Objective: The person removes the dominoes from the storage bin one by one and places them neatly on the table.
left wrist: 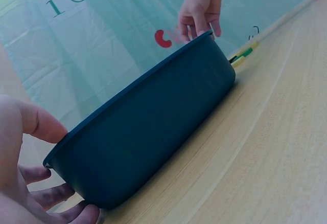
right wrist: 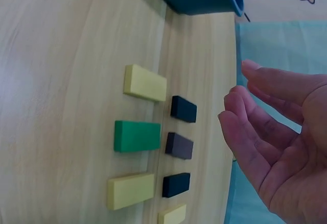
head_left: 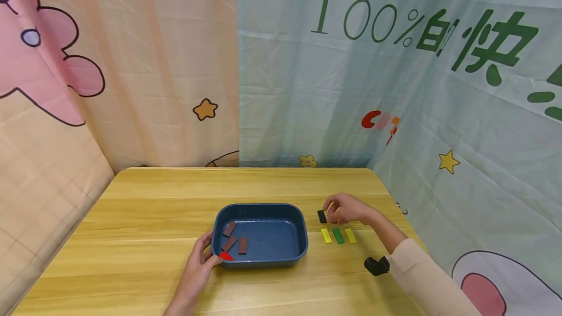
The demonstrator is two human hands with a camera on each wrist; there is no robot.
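Observation:
My left hand (head_left: pixel 196 268) grips the near left corner of a dark blue basin (head_left: pixel 263 261), thumb at the rim and fingers against its outer wall. Inside lie several brown blocks (head_left: pixel 243 246) and a red piece (head_left: pixel 226 256), beside the thumb. Above the table, right of the basin, hovers my right hand (right wrist: pixel 278 132), fingers loosely bent and holding nothing. Under it stand two rows of small blocks: a green block (right wrist: pixel 137 136) between yellow blocks (right wrist: pixel 145 83), and a dark brown block (right wrist: pixel 179 146) between black blocks (right wrist: pixel 183 109), with another yellow block (right wrist: pixel 172 214) at the end.
A black object (head_left: pixel 376 266) of unclear kind lies beside the right sleeve. The wooden table (head_left: pixel 145 218) ends at printed curtains (head_left: pixel 303 87) behind and on both sides.

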